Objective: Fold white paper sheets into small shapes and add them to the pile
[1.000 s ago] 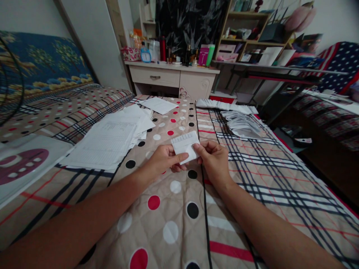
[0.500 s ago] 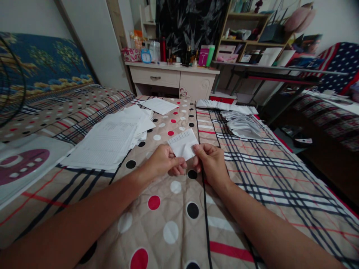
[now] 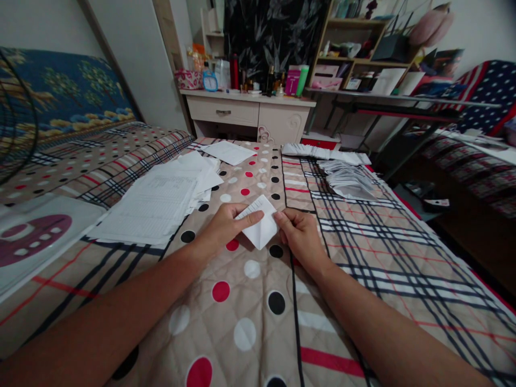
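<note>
A small folded sheet of white paper (image 3: 262, 231) is held between my two hands above the bed, one corner pointing toward me and some print along its upper left edge. My left hand (image 3: 229, 223) pinches its left side, thumb lying on top and fingers mostly hidden beneath. At the right corner, my right hand (image 3: 300, 231) grips the paper between thumb and curled fingers. To the left lies a loose stack of printed sheets (image 3: 151, 201). Farther off on the right are a heap of folded papers (image 3: 349, 180) and a long row of folded papers (image 3: 322, 153).
A patterned quilt (image 3: 226, 333) covers the bed under my hands. A white bag with a purple print (image 3: 76, 215) lies at the left. Another white sheet (image 3: 229, 152) rests farther back. Beyond the bed stand a white dresser (image 3: 226, 110) and a desk with shelves (image 3: 363, 59).
The folded paper has turned so a corner now points toward me. My left thumb has moved up onto its face, and my right hand stays at the right corner.
</note>
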Demonstrator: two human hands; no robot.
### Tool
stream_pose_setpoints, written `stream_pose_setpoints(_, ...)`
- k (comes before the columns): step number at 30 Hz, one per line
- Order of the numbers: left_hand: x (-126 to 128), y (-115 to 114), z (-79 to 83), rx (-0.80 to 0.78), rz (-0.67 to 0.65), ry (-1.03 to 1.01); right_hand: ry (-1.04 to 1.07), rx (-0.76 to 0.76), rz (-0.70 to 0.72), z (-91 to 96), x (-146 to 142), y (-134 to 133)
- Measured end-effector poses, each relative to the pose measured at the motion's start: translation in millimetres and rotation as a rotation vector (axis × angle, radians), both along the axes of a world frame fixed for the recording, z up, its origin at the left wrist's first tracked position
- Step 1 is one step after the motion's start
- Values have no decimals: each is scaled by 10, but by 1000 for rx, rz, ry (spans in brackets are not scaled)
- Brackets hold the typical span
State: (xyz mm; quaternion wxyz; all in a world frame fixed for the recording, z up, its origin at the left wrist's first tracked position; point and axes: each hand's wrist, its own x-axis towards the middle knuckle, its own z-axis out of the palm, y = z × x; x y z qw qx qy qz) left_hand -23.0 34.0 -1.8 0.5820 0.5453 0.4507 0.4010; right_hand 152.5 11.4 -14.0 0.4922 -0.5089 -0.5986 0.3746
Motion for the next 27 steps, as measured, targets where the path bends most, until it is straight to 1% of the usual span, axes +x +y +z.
stream_pose_setpoints(2, -6, 8, 6, 30, 1, -4, -72, 28, 9, 2, -3, -7)
stream_pose_setpoints(5, -12, 28, 28, 33, -7, -28, -152, 68, -4, 1, 20, -1)
stream_pose_setpoints(8, -29, 61, 38, 50, 16, -54, -256, 142, -4, -7, 48, 8)
stream_pose_setpoints(11, -46, 85, 24, 71, 22, -34, -359, 210, 11, -18, 59, 9)
stream_pose_setpoints(14, -44, 82, 14, 151, 27, 10, -420, 235, 32, -24, 53, 0)
stream_pose_setpoints(16, -33, 69, 22, 214, 40, 52, -427, 229, 70, -25, 44, -8)
stream_pose_setpoints(18, -20, 53, 42, 265, 51, 99, -417, 218, 137, -25, 35, -16)
stream_pose_setpoints(21, -15, 41, 70, 331, 13, 165, -372, 200, 237, -23, 28, -20)
stream_pose_setpoints(24, -31, 46, 74, 388, -19, 241, -310, 162, 274, -20, 29, -18)
stream_pose_setpoints(27, -46, 54, 60, 489, 41, 339, -278, 138, 301, -10, 24, -19)
